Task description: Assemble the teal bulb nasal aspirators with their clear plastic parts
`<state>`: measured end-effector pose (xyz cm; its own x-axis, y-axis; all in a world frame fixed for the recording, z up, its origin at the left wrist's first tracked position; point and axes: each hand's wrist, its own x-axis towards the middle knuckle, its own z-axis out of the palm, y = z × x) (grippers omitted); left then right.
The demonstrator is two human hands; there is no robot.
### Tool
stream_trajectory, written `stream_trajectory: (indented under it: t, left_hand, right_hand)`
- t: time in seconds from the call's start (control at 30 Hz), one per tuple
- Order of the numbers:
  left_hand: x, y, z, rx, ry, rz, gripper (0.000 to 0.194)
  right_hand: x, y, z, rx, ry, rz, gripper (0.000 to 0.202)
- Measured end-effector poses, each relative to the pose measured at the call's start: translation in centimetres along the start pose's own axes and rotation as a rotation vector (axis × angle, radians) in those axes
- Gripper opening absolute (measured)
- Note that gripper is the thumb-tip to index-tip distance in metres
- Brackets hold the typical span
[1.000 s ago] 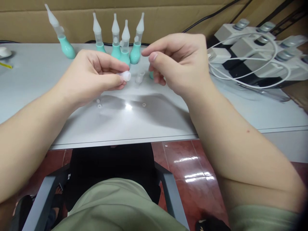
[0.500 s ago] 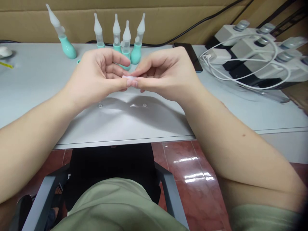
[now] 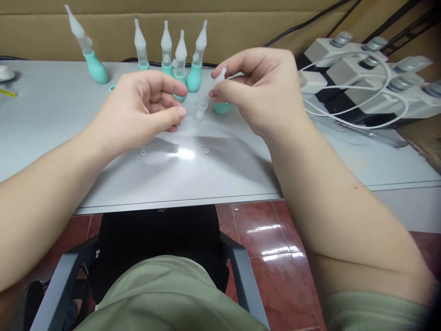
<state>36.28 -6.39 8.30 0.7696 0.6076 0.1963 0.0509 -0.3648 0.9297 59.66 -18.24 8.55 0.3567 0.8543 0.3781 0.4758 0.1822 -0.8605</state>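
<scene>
My right hand [image 3: 253,87] is closed around a translucent nozzle tip [image 3: 221,74], which pokes up between thumb and forefinger. Just beneath those fingers, a teal rubber bulb [image 3: 222,108] is partly covered by the hand. A small clear plastic cup-shaped piece [image 3: 200,111] stands on the desk between my hands. My left hand [image 3: 153,101] hovers to its left, fingers loosely curled and apart from the thumb, with nothing visible in it. Two small white rings [image 3: 143,151] lie nearer the desk's front edge.
Several teal bulb nasal aspirators [image 3: 194,76] with white tips stand along the back of the grey desk [image 3: 41,124]. Grey-and-black devices [image 3: 358,78] and a looped white cable [image 3: 387,76] occupy the right side. A black cable runs along the cardboard backing.
My hands have parted: the right moved right and up and now grips the nozzle tip. The small white piece pinched between them is no longer visible there. My left hand has barely moved.
</scene>
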Motion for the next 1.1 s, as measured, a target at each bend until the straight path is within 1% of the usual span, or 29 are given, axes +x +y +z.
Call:
stream_trajectory:
  t: [0.07, 0.13, 0.2, 0.3, 0.4, 0.47, 0.53, 0.57, 0.67, 0.73, 0.8, 0.83, 0.9, 0.97, 1.0, 1.03, 1.1]
  left_hand:
    - [0.0, 0.0, 0.1, -0.025, 0.004, -0.010, 0.024]
    - [0.0, 0.0, 0.1, -0.028, 0.008, -0.015, 0.024]
    - [0.0, 0.1, 0.0, -0.013, 0.014, -0.024, 0.024]
    - [0.0, 0.2, -0.1, 0.008, 0.021, -0.043, 0.025]
    - [-0.1, 0.3, -0.1, 0.004, 0.021, -0.056, 0.022]
    - [-0.1, 0.3, 0.0, 0.003, 0.019, -0.064, 0.020]
    - [-0.1, 0.2, 0.0, 0.012, 0.018, -0.072, 0.019]
    - [-0.1, 0.2, 0.1, 0.019, 0.017, -0.077, 0.019]
    - [0.0, 0.2, 0.0, 0.052, 0.004, -0.079, 0.020]
    - [0.1, 0.1, -0.1, 0.074, -0.032, -0.071, 0.021]
    - [0.2, 0.0, -0.2, 0.095, -0.060, -0.070, 0.024]
    - [0.2, -0.2, -0.3, 0.105, -0.063, -0.066, 0.027]
    - [0.3, -0.6, -0.3, 0.117, -0.055, -0.029, 0.039]
    - [0.4, -1.0, -0.2, 0.101, -0.068, 0.044, 0.052]
    - [0.5, -1.1, -0.1, 0.088, -0.093, 0.082, 0.054]
    - [0.5, -1.2, 0.1, 0.076, -0.121, 0.111, 0.049]
    - [0.6, -1.3, 0.3, 0.064, -0.159, 0.125, 0.029]
  right_hand:
    - [0.0, -0.1, 0.1, -0.057, -0.008, -0.023, 0.026]
    - [0.1, -0.1, 0.1, -0.048, 0.011, -0.072, 0.030]
    - [0.1, -0.1, 0.1, -0.088, 0.019, -0.079, 0.030]
    - [0.1, -0.2, 0.2, -0.278, -0.019, -0.050, 0.023]
    - [0.1, -0.4, 0.4, -0.418, -0.031, -0.074, 0.023]
    - [0.1, -0.6, 0.5, -0.496, -0.059, -0.056, 0.019]
    - [0.1, -0.7, 0.6, -0.568, -0.112, -0.007, 0.014]
    - [0.1, -0.7, 0.6, -0.598, -0.137, 0.008, 0.014]
    - [0.2, -0.7, 0.6, -0.628, -0.154, 0.025, 0.016]
    - [0.3, -0.7, 0.5, -0.585, -0.171, 0.046, 0.013]
    - [0.2, -0.8, 0.5, -0.479, -0.181, 0.050, 0.012]
    - [0.1, -0.8, 0.6, -0.398, -0.182, 0.041, 0.012]
    - [-0.1, -0.8, 0.7, -0.178, -0.161, 0.007, 0.016]
    - [-0.4, -0.7, 1.0, 0.054, -0.158, -0.017, 0.020]
    - [-0.4, -0.6, 1.1, 0.149, -0.163, -0.029, 0.023]
    - [-0.5, -0.4, 1.2, 0.212, -0.167, -0.034, 0.024]
    - [-0.5, -0.1, 1.5, 0.246, -0.189, -0.005, 0.024]
